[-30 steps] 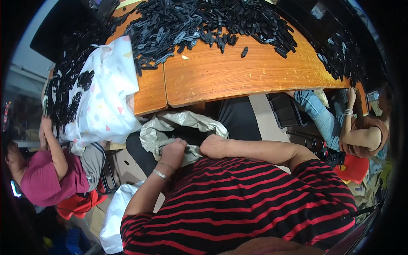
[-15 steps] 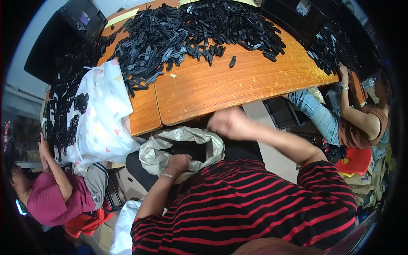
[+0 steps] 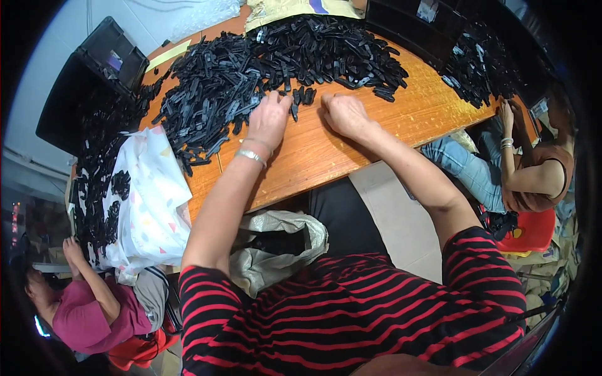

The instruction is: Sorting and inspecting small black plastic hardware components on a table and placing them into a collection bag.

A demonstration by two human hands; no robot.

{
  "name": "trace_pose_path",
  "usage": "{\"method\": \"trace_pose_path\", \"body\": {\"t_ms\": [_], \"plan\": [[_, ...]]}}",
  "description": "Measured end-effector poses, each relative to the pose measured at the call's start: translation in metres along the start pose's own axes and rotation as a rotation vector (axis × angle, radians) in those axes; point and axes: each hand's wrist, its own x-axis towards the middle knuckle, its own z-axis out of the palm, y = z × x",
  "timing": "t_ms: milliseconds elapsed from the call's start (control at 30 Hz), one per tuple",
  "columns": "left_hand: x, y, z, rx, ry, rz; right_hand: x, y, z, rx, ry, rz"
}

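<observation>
A large heap of small black plastic pieces (image 3: 326, 53) covers the back of the wooden table (image 3: 313, 141). At the heap's near edge is my left hand (image 3: 269, 119), fingers bent down and closed among the pieces. A few loose pieces (image 3: 303, 97) lie just right of its fingertips. On the bare wood further right rests my right hand (image 3: 346, 116), fingers curled in; whatever they hold is hidden beneath them. Below the table edge, on my lap, a pale woven sack (image 3: 316, 232) stands open, its inside dark.
A white patterned plastic bag (image 3: 147, 194) hangs over the table's left side, with black pieces on it. Black crates (image 3: 81, 81) stand at both back corners. One person (image 3: 100, 307) sits at left, another (image 3: 536, 172) at right, both with hands at black pieces.
My left hand has left the sack and reached up to the heap. My right hand has moved from above the sack onto the table, where a lone black piece lay. The view has shifted slightly.
</observation>
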Motion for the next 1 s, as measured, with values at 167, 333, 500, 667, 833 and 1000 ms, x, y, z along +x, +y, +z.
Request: {"method": "trace_pose_path", "body": {"t_ms": [167, 333, 500, 667, 833, 1000], "plan": [[0.023, -0.011, 0.017, 0.218, -0.083, 0.142, -0.026, 0.002, -0.014, 0.119, -0.099, -0.067], [0.013, -0.019, 0.014, 0.206, 0.049, 0.243, -0.043, -0.011, -0.02, 0.159, -0.11, -0.141], [0.006, -0.016, 0.005, 0.187, -0.041, 0.255, -0.051, -0.009, -0.022, 0.065, -0.152, -0.167], [0.006, -0.014, 0.002, 0.181, -0.153, 0.253, -0.053, -0.003, -0.027, -0.006, -0.221, -0.163], [0.009, -0.012, -0.006, 0.187, -0.133, 0.286, -0.056, 0.001, -0.031, 0.078, -0.24, -0.126], [0.0, -0.012, -0.017, -0.043, 0.09, 0.231, -0.051, -0.016, -0.034, 0.412, -0.039, -0.046]]}}
